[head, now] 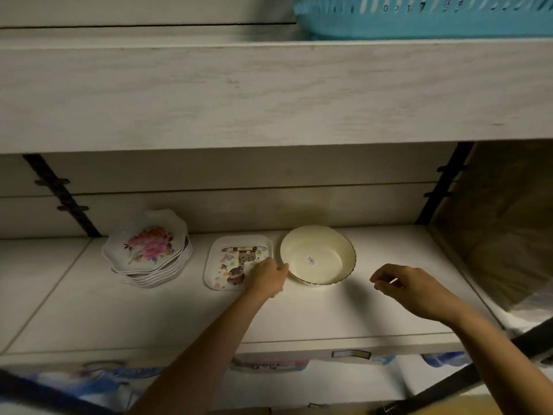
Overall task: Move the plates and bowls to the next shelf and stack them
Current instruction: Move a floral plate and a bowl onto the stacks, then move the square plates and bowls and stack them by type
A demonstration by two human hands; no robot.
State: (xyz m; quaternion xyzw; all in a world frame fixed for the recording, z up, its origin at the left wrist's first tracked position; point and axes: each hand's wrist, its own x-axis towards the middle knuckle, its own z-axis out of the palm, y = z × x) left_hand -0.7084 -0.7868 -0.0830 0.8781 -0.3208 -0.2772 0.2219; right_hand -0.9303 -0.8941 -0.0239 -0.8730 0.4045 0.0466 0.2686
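bowl (pixel 317 256): cream, dark-trimmed rim, upright on the shelf (pixel 149 319), right of centre, nearer back edge than front. Small sticker (pixel 311 260) inside; otherwise empty.
square plate (pixel 236 259): cartoon print, flat, just left of bowl. Can't tell if the rims touch.
floral plates (pixel 148 248): several nested, twd back-left of shelf, apart from square plate. Already stacked, so prob. goes as one lift.
why laid so: three groups in a row along the back, each reachable from the front edge w/o crossing another.
left grip (pixel 266 278): over square plate's near-right corner, fingertips at bowl's left rim. Fingers curled. Touching the rim, but can't tell if it pinches it.
right grip (pixel 410 290): hovers right of bowl, apart from it, above shelf. Fingers loosely curled, thumb near forefinger, holds nothing.
arm pose: both forearms reach in from front edge, flanking bowl L and R. Reads as a two-sided pickup of the bowl, left side arriving first.
step (judged): bowl not lifted yet, nothing moved off this shelf.
upper shelf (pixel 269 91): overhangs close above, blue basket (pixel 419 19) at its right end. Low clearance, so draw bowl out twd front edge before raising.
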